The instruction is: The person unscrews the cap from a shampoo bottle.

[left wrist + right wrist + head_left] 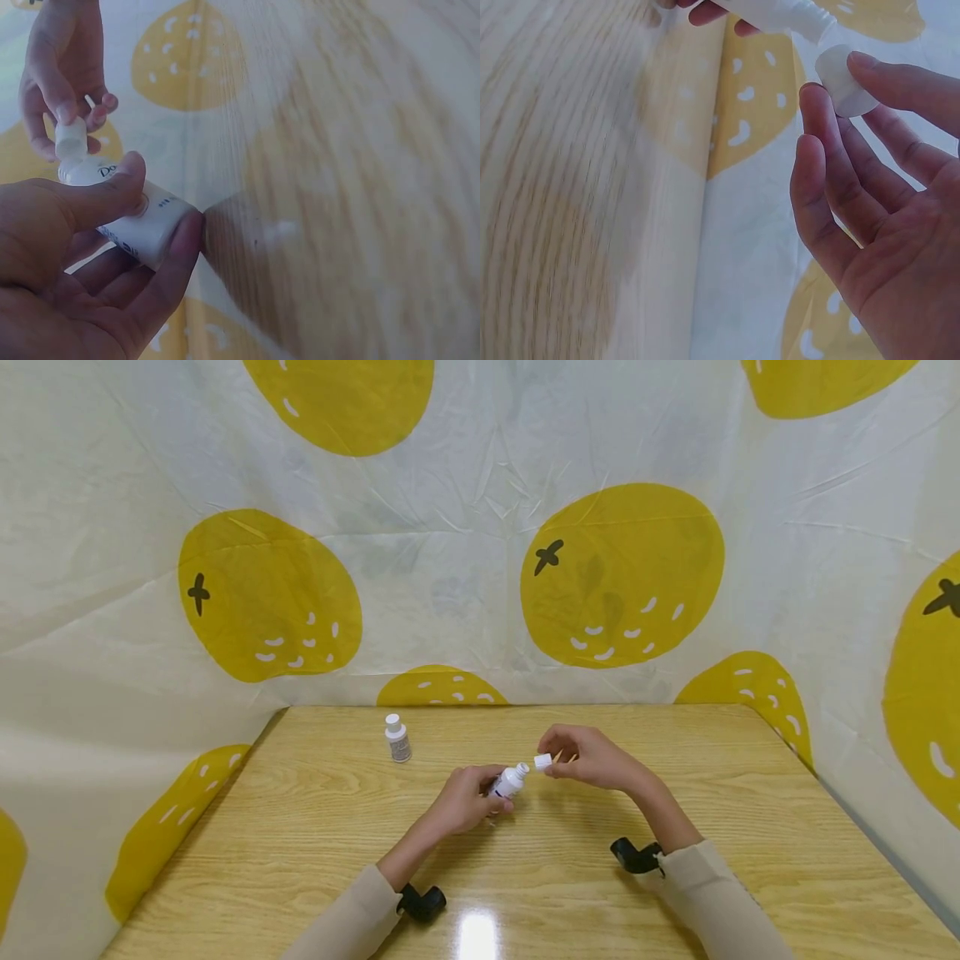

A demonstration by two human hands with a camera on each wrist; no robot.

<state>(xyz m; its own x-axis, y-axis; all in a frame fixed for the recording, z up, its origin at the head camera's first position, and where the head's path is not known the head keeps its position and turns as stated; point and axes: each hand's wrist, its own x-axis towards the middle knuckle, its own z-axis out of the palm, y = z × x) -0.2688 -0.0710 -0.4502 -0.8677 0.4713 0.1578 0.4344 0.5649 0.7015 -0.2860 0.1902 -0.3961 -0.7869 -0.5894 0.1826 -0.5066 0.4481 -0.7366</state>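
Observation:
My left hand [467,800] grips a small white bottle [507,782] round its body, tilted with its uncapped threaded neck toward the right hand. Printed lettering shows on the bottle's side [154,219] in the left wrist view. My right hand [592,757] pinches a white screw cap [845,80] between thumb and fingertips. The cap is off the bottle, a short gap from its mouth in the head view. Both hands are above the wooden table.
A second small white bottle [397,739], with its cap on, stands upright on the wooden table [315,827], left of the hands. Behind the table hangs a white cloth [450,577] printed with yellow fruit. Black wrist camera mounts [423,903] stick out from both forearms.

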